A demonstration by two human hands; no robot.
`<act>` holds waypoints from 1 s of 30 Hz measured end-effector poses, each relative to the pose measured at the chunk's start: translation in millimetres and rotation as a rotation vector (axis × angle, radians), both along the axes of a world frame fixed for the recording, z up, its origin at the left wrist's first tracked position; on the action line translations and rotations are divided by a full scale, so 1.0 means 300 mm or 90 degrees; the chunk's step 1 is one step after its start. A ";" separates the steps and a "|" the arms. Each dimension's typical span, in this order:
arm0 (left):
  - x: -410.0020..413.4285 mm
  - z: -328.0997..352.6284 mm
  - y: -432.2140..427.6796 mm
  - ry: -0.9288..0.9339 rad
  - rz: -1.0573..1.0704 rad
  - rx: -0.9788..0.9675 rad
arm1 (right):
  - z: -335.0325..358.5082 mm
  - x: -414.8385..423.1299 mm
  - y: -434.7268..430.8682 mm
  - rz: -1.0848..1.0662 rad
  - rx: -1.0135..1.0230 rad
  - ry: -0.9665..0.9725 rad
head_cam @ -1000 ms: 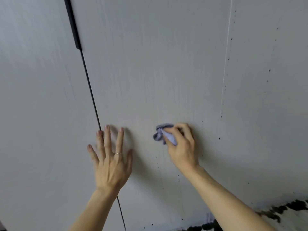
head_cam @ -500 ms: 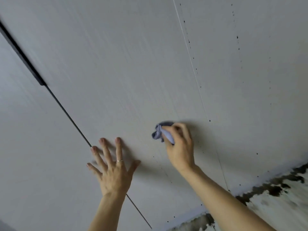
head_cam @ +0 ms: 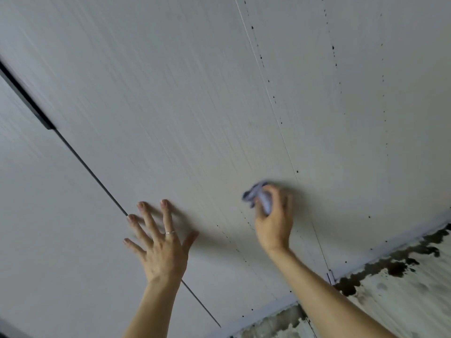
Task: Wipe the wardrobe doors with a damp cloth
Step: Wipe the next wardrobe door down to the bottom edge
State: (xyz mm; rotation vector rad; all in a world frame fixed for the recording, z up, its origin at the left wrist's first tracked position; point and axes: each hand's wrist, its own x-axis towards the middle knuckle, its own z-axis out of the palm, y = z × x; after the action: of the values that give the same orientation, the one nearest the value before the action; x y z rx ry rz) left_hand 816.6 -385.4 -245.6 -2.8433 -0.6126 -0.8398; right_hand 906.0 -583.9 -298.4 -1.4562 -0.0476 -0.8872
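Seen from the head camera, pale grey wardrobe doors (head_cam: 195, 118) fill the whole view, split by a thin dark gap (head_cam: 92, 172). The left hand (head_cam: 162, 250) lies flat on the panel across that gap, fingers spread. The right hand (head_cam: 274, 223), blurred, curls its fingers round a bunched lilac cloth (head_cam: 258, 196) and presses it to the middle door. Dark specks (head_cam: 333, 48) dot the panels above and to the right, so I reckon most of the wiping is not yet done.
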 end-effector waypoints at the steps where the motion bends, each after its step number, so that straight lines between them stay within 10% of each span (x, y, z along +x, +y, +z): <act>1: -0.002 0.000 0.005 0.000 0.001 0.000 | -0.039 -0.030 0.034 0.053 -0.085 -0.044; 6: -0.003 0.005 0.018 -0.003 -0.011 0.011 | -0.065 -0.013 -0.015 0.113 -0.243 -0.076; 13: -0.003 -0.001 0.008 -0.033 -0.042 0.005 | 0.054 0.063 -0.038 -0.081 0.132 0.095; 19: -0.019 -0.034 0.029 -0.066 -0.080 0.003 | -0.083 -0.082 0.147 0.117 -0.290 -0.137; 30: -0.021 -0.391 -0.063 -0.259 -0.023 -0.347 | 0.079 0.028 0.121 0.067 -0.437 -0.300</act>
State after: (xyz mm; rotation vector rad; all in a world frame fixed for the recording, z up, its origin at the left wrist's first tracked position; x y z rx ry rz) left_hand 810.4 -404.3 -362.8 -3.1703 -0.9702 -1.4778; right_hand 914.4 -547.5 -274.6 -1.8090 -0.8416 -1.1734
